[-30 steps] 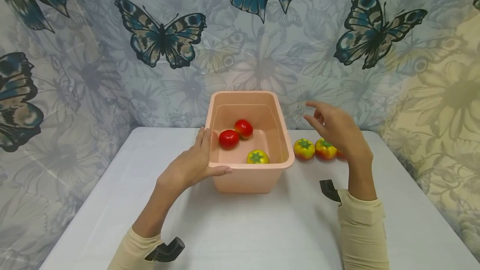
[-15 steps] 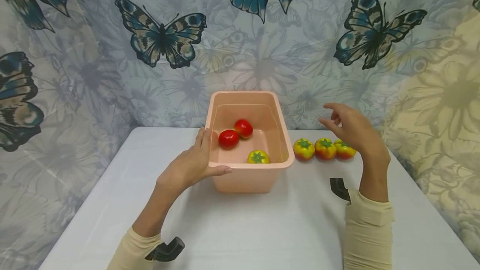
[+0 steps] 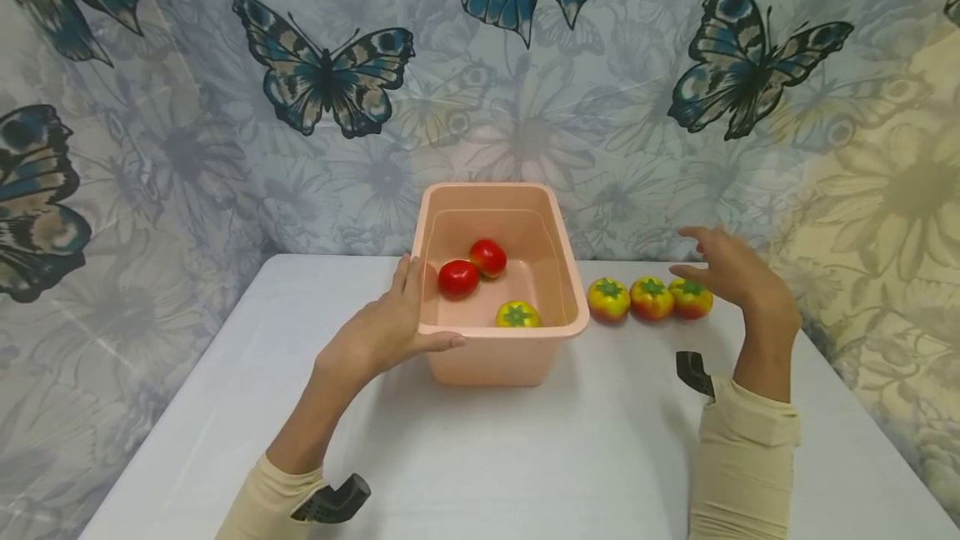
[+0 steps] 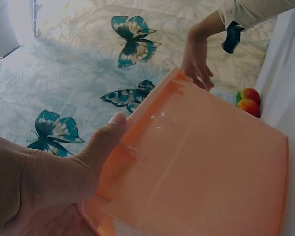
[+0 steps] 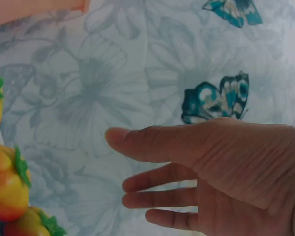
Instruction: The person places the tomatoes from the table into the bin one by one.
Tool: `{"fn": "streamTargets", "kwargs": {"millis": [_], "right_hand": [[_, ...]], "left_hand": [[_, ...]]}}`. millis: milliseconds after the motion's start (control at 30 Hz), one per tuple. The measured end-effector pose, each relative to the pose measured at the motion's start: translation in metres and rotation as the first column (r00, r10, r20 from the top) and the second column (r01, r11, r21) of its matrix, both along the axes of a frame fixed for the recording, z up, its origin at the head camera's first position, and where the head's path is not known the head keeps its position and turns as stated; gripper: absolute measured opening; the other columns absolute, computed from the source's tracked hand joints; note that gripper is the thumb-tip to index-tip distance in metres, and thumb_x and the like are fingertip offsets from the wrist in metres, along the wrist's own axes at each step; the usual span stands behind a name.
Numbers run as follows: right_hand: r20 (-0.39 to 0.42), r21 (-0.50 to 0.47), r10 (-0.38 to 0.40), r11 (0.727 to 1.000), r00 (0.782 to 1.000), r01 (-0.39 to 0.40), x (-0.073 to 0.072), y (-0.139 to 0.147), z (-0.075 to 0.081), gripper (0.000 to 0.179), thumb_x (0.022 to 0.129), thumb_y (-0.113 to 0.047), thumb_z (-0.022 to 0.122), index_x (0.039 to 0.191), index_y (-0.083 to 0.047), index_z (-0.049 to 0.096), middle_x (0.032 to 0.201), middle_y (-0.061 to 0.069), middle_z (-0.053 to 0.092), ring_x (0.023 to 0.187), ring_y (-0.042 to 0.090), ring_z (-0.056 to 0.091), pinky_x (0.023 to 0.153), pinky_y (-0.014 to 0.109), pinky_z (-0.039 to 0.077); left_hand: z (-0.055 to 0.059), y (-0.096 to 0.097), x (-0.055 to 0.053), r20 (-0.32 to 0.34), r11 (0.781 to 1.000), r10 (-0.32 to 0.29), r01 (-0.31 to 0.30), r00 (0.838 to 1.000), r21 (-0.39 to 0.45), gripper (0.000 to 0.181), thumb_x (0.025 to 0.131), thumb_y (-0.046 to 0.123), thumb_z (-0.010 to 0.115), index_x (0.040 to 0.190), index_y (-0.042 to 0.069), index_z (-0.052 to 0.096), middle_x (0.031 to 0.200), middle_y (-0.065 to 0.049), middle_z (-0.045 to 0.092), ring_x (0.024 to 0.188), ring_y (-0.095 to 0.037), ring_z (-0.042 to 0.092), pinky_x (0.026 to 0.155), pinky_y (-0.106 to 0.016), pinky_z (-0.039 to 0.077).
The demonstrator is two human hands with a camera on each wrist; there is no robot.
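A peach-coloured plastic bin stands on the table, tilted toward me in the head view. My left hand holds its near left corner, thumb along the front rim and fingers against the left side. Inside lie two red, tomato-like fruits and a yellow tomato with a green star-shaped top. Right of the bin, three yellow-red tomatoes sit in a row. My right hand hovers by the rightmost tomato, thumb and fingers spread apart, holding nothing. In the right wrist view its palm shows bare.
The white table reaches back to a cloth backdrop printed with flowers and butterflies. A black wrist mount sticks out from the right sleeve, another black mount from the left sleeve.
My right hand has moved right and lower, from above the tomato row to beside its right end, uncovering the rightmost tomato. My left hand and the bin stay put.
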State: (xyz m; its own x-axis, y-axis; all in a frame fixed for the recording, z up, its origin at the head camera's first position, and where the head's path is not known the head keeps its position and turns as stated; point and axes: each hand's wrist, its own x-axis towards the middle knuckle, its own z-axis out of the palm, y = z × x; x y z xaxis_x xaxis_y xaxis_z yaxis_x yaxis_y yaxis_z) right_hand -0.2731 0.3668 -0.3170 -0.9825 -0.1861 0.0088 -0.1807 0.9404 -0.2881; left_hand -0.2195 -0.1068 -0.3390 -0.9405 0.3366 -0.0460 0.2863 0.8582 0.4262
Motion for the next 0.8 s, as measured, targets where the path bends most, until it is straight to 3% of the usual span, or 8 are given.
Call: {"fn": "streamTargets", "kwargs": {"millis": [267,500,633,800], "right_hand": [[0.100,0.008,-0.018,1.000,0.995,0.018,-0.006,0.020,-0.020,0.076,0.097,-0.021,0.072,0.152,0.014,0.032,0.142,0.046,0.046,0.128,0.062,0.046,0.108,0.076,0.039],[0.239,-0.021,-0.069,0.997,0.968,0.077,-0.009,0.037,-0.040,0.093,0.094,-0.024,0.075,0.157,0.012,0.018,0.157,0.045,0.025,0.141,0.065,0.027,0.113,0.078,0.029],[0.283,-0.023,-0.073,0.996,0.956,0.083,-0.015,0.040,-0.051,0.101,0.093,-0.029,0.077,0.159,0.012,0.012,0.157,0.046,0.021,0.141,0.066,0.025,0.113,0.079,0.028],[0.400,-0.002,-0.192,0.978,0.896,0.210,-0.015,0.040,-0.058,0.113,0.094,-0.041,0.073,0.164,0.000,-0.005,0.161,0.046,0.006,0.145,0.069,0.014,0.109,0.084,0.027]], "left_hand": [[0.000,0.001,0.000,0.019,1.000,0.005,-0.005,1.000,0.003,0.132,0.083,0.076,0.071,0.168,0.002,0.001,0.177,-0.020,0.000,0.128,-0.051,0.062,0.104,-0.058,0.056],[-0.001,0.001,-0.001,0.005,1.000,0.000,0.000,1.000,0.002,0.130,0.084,0.075,0.070,0.167,0.000,0.003,0.176,-0.023,0.002,0.126,-0.052,0.063,0.103,-0.059,0.056],[-0.002,0.000,0.000,-0.004,1.000,0.002,-0.002,1.000,-0.004,0.129,0.084,0.075,0.070,0.167,0.000,0.004,0.176,-0.023,0.003,0.126,-0.052,0.064,0.103,-0.058,0.056],[-0.002,-0.001,0.001,-0.009,1.000,0.005,-0.005,1.000,-0.001,0.130,0.084,0.074,0.071,0.167,0.000,0.004,0.176,-0.023,0.003,0.123,-0.051,0.065,0.102,-0.058,0.057]]}}
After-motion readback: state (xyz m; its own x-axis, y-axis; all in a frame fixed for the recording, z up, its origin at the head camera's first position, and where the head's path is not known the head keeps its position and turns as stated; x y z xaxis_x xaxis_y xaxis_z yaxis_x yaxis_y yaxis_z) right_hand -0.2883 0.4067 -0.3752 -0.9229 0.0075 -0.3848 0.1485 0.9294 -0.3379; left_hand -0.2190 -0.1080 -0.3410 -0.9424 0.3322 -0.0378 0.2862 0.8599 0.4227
